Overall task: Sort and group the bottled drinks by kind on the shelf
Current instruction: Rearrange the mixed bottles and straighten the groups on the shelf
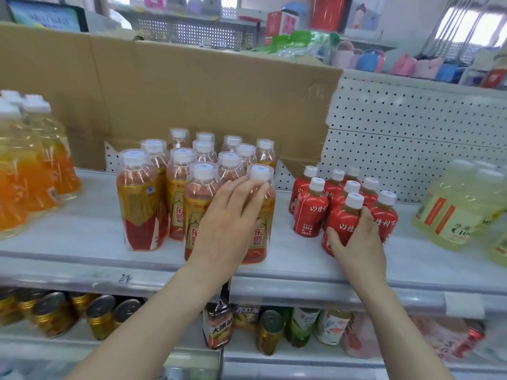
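I am laying my left hand (pixel 233 218), fingers nearly straight, against the front clear plastic bottle with gold-and-red label (pixel 260 241), squaring it into its cluster. My right hand (pixel 356 238) is wrapping the front small red-sleeved white-capped bottle (pixel 343 215), keeping it against its own group on the pale grey shelf (pixel 82 242).
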The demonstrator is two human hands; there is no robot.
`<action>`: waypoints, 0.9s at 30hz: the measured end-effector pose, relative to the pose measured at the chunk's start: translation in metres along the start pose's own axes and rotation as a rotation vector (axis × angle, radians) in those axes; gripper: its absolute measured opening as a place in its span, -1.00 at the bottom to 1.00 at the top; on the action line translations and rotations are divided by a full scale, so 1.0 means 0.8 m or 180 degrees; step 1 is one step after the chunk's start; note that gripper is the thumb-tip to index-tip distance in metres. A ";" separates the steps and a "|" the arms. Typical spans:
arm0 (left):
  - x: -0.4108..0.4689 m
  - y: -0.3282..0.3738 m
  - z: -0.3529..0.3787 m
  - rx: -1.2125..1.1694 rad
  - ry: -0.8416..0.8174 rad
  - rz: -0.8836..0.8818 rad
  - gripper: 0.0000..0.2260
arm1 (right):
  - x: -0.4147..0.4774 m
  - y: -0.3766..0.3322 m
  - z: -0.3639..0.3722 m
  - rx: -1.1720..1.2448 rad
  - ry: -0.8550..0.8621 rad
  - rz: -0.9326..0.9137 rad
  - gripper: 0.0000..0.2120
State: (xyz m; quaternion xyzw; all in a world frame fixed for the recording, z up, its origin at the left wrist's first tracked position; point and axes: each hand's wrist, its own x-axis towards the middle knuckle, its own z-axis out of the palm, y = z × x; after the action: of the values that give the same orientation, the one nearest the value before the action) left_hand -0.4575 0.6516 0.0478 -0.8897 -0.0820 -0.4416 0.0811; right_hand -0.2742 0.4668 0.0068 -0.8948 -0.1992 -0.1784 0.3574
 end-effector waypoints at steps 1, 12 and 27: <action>0.000 -0.001 0.000 0.0006 0.0011 0.0033 -0.35 | 0.000 0.000 -0.001 -0.0072 0.0009 -0.0022 -0.21; -0.058 -0.043 -0.049 -0.0546 0.0046 -0.0016 -0.59 | -0.044 -0.078 -0.041 0.0175 0.0801 -0.1167 -0.58; -0.307 -0.365 -0.279 0.0025 -0.0219 -0.1403 -0.58 | -0.315 -0.448 0.160 0.1405 -0.0396 -0.2568 -0.73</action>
State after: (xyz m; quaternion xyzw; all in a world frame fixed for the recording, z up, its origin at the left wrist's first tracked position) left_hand -0.8396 0.8692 0.0056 -0.8645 -0.2790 -0.4177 -0.0169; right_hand -0.6413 0.7385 0.0074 -0.6574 -0.5857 -0.2025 0.4287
